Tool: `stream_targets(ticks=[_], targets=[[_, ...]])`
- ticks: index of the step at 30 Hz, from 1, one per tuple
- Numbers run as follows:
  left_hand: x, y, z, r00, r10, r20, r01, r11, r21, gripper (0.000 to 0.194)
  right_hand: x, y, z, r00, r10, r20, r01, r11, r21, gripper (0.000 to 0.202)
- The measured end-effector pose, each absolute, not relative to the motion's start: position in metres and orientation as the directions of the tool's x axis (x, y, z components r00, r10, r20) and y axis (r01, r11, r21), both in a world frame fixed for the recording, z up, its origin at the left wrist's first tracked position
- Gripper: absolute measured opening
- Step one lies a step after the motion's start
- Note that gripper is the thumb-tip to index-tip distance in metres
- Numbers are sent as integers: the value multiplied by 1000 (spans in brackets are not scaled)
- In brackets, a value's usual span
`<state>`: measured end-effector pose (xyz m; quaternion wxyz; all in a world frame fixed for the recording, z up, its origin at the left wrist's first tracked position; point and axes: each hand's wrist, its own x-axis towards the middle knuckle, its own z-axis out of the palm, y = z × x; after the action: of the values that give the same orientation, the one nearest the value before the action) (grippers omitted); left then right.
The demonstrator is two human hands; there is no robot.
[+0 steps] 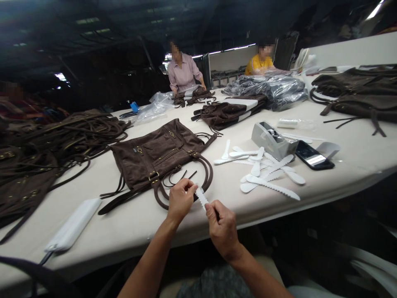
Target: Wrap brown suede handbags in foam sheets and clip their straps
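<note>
Between my two hands is a white strip with a scalloped edge [202, 196]. My left hand [181, 199] pinches its upper end, and the fingers of my right hand [223, 228] are closed on its lower end. Just beyond them lies a dark brown handbag [155, 157] with brass-coloured buckles. Its two round handles [208, 174] point toward me, partly behind my left hand and the strip. To the right is a loose pile of similar white strips [273, 188], with wavy edges and broad rounded ends.
Behind the pile stand a grey tape dispenser [273, 140] and a black phone [314, 155]. Brown bags are heaped at left [27, 165] and right [356, 93]. A white wrapped block [74, 225] lies front left. Across the table [130, 231], two people work near plastic-wrapped goods [269, 89].
</note>
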<state>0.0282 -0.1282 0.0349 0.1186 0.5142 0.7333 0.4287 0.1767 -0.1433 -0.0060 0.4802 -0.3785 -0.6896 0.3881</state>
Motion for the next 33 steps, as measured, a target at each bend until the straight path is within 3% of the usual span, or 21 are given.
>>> stream_targets(ticks=[4, 7, 10, 13, 17, 21, 28, 33], targets=[[24, -118, 24, -394, 918, 33, 450, 162, 878, 21, 185, -142, -4, -255, 927, 273, 78, 302, -950, 37], [30, -118, 14, -353, 935, 37, 468, 142, 872, 20, 191, -139, -4, -241, 958, 155, -31, 153, -988, 40], [37, -127, 16, -257, 956, 144, 563, 27, 826, 17, 199, -132, -2, -237, 971, 23, -187, -23, -982, 42], [44, -142, 24, -84, 950, 301, 678, -167, 716, 30, 204, -125, 6, -262, 964, -41, -300, -122, -946, 42], [52, -152, 21, 112, 918, 381, 817, -303, 490, 45, 203, -122, 21, -294, 955, -40, -343, -144, -928, 42], [53, -145, -2, 94, 838, 537, 899, -303, 316, 39, 195, -126, 26, -310, 951, -1, -282, -93, -955, 43], [47, -141, -13, 201, 701, 684, 954, -297, 24, 40, 193, -121, 12, -258, 965, -54, -332, -141, -933, 48], [48, -147, -15, 166, 655, 737, 978, -204, -40, 39, 190, -124, 15, -306, 952, 0, -253, -81, -964, 51]])
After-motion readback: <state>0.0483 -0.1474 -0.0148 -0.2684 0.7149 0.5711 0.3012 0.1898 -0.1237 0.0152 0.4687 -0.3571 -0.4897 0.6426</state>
